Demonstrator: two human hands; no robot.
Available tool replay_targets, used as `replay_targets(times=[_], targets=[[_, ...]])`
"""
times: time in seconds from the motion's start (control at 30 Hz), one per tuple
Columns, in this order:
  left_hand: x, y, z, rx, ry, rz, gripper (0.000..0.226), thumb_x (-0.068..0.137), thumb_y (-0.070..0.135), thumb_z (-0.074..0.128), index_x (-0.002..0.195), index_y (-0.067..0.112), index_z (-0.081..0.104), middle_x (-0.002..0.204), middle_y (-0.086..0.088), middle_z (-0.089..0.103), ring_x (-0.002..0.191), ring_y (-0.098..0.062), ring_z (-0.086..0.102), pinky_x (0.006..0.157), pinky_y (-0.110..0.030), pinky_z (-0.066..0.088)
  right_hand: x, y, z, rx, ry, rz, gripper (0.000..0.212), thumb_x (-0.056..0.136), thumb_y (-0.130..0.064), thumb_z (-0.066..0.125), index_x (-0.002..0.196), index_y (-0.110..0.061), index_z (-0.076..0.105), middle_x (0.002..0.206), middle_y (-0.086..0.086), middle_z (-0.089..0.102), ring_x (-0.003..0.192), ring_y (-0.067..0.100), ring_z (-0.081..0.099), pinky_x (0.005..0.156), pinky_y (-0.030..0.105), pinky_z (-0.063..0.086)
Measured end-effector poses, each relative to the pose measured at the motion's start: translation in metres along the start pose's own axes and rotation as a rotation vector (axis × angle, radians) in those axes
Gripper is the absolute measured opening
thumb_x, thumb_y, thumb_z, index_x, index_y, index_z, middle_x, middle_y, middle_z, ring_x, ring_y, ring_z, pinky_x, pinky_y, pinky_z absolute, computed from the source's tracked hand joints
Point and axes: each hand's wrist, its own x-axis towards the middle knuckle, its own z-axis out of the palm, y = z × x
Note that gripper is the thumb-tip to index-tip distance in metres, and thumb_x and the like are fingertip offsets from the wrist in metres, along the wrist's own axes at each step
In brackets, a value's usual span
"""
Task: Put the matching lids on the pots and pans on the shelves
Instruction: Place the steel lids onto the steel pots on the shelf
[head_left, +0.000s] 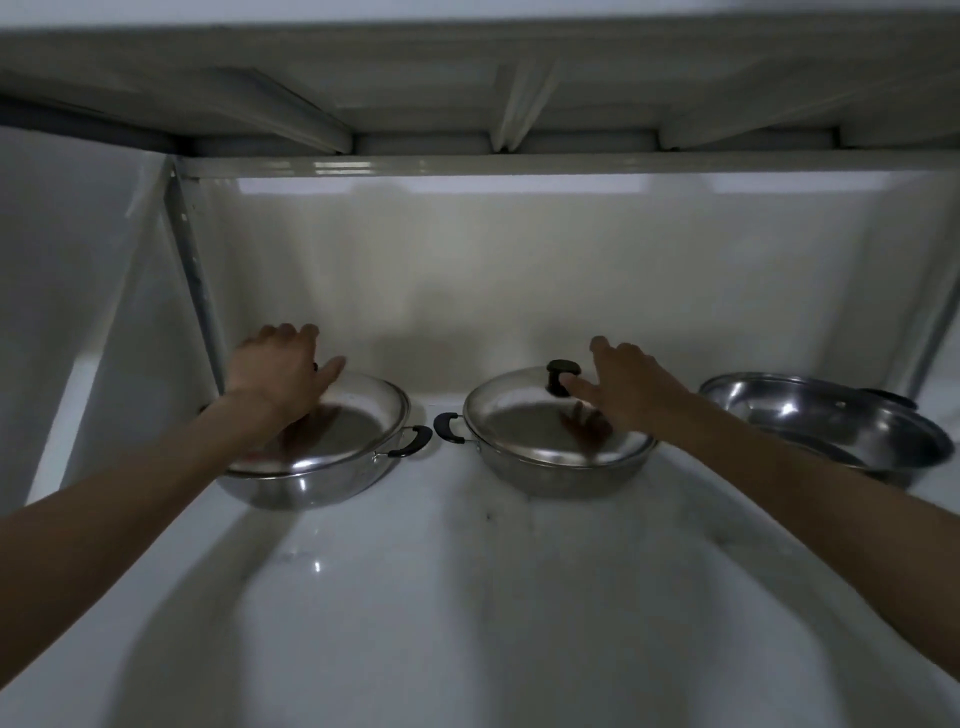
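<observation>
Three steel pots stand in a row on a white shelf (467, 597). The left pot (311, 483) wears a glass lid (363, 421). My left hand (278, 369) is curled over that lid's knob, which is almost fully hidden. The middle pot (561, 478) also carries a glass lid (519, 421) with a black knob (560, 375). My right hand (628, 384) hovers beside that knob with fingers spread, and the thumb tip touches it. At the far right is a steel pan (810, 421) without a lid.
The underside of an upper shelf (467, 93) hangs low overhead. A metal upright (195, 280) stands at the left, just behind the left pot. The white back wall (519, 270) is close behind the pots.
</observation>
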Motion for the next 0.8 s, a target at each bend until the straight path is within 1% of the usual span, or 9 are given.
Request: replay_targets(times=[0.1, 0.2, 0.27, 0.33, 0.4, 0.5, 0.6, 0.7, 0.8], targets=[[-0.024, 0.027, -0.030, -0.102, 0.130, 0.084, 0.049, 0.092, 0.046, 0.046, 0.126, 0.012, 0.057, 0.113, -0.016, 0.065, 0.104, -0.035, 0.061, 0.076, -0.043, 0.053, -0.042, 0.015, -0.023, 0.013, 0.027, 0.054, 0.050, 0.097, -0.045, 0.046, 0.121, -0.002, 0.049, 0.115, 0.023, 0.056, 0.103, 0.037, 0.057, 0.082, 0.039, 0.046], [-0.046, 0.065, -0.061, -0.320, 0.097, 0.130, 0.042, 0.089, 0.040, 0.051, 0.120, 0.013, 0.062, 0.114, -0.015, 0.067, 0.108, -0.035, 0.061, 0.082, -0.043, 0.051, -0.088, 0.036, -0.047, -0.019, 0.042, 0.119, 0.037, 0.095, -0.037, 0.049, 0.101, -0.002, 0.059, 0.109, 0.024, 0.061, 0.097, 0.038, 0.059, 0.077, 0.036, 0.047], [-0.060, 0.095, -0.078, -0.471, 0.036, 0.156, 0.040, 0.085, 0.039, 0.055, 0.115, 0.015, 0.065, 0.110, -0.014, 0.070, 0.101, -0.035, 0.064, 0.084, -0.040, 0.053, -0.117, 0.053, -0.061, -0.059, 0.038, 0.158, 0.032, 0.092, -0.035, 0.049, 0.088, -0.005, 0.060, 0.101, 0.021, 0.065, 0.090, 0.036, 0.061, 0.075, 0.033, 0.049], [-0.073, 0.127, -0.091, -0.599, -0.082, 0.153, 0.036, 0.081, 0.038, 0.058, 0.109, 0.016, 0.067, 0.102, -0.013, 0.072, 0.085, -0.033, 0.069, 0.075, -0.033, 0.055, -0.141, 0.071, -0.073, -0.100, 0.028, 0.219, 0.030, 0.088, -0.033, 0.052, 0.093, -0.007, 0.067, 0.100, 0.019, 0.069, 0.089, 0.034, 0.065, 0.078, 0.034, 0.053], [-0.086, 0.160, -0.099, -0.726, -0.213, 0.158, 0.030, 0.077, 0.036, 0.060, 0.098, 0.017, 0.069, 0.096, -0.015, 0.069, 0.072, -0.032, 0.070, 0.069, -0.033, 0.058, -0.164, 0.091, -0.084, -0.109, 0.013, 0.304, 0.032, 0.086, -0.031, 0.057, 0.107, -0.009, 0.069, 0.105, 0.016, 0.071, 0.092, 0.032, 0.067, 0.078, 0.033, 0.053], [-0.099, 0.209, -0.105, -0.761, -0.311, 0.181, 0.025, 0.073, 0.034, 0.060, 0.086, 0.017, 0.070, 0.098, -0.014, 0.070, 0.086, -0.033, 0.067, 0.081, -0.038, 0.058, -0.196, 0.123, -0.095, -0.118, 0.018, 0.408, 0.033, 0.088, -0.030, 0.059, 0.116, -0.012, 0.064, 0.109, 0.014, 0.068, 0.094, 0.031, 0.064, 0.077, 0.035, 0.051], [-0.107, 0.257, -0.101, -0.872, -0.407, 0.175, 0.024, 0.078, 0.021, 0.060, 0.084, 0.000, 0.071, 0.084, -0.017, 0.070, 0.074, -0.029, 0.066, 0.071, -0.036, 0.058, -0.219, 0.157, -0.098, -0.212, 0.015, 0.501, 0.032, 0.094, -0.030, 0.053, 0.116, -0.008, 0.056, 0.114, 0.017, 0.058, 0.096, 0.032, 0.059, 0.077, 0.037, 0.046], [-0.109, 0.307, -0.087, -1.068, -0.534, 0.082, 0.018, 0.083, 0.016, 0.060, 0.073, 0.001, 0.061, 0.073, -0.017, 0.063, 0.053, -0.022, 0.057, 0.055, -0.030, 0.052, -0.230, 0.188, -0.094, -0.273, -0.033, 0.554, 0.048, 0.094, -0.044, 0.051, 0.124, -0.008, 0.049, 0.127, 0.019, 0.046, 0.103, 0.034, 0.058, 0.083, 0.040, 0.047], [-0.104, 0.357, -0.067, -1.244, -0.650, -0.102, 0.022, 0.089, 0.022, 0.055, 0.079, 0.002, 0.052, 0.076, -0.019, 0.064, 0.052, -0.025, 0.060, 0.066, -0.039, 0.058, -0.230, 0.215, -0.086, -0.277, -0.125, 0.537, 0.053, 0.094, -0.053, 0.044, 0.125, -0.011, 0.047, 0.126, 0.016, 0.047, 0.104, 0.032, 0.058, 0.084, 0.040, 0.047]])
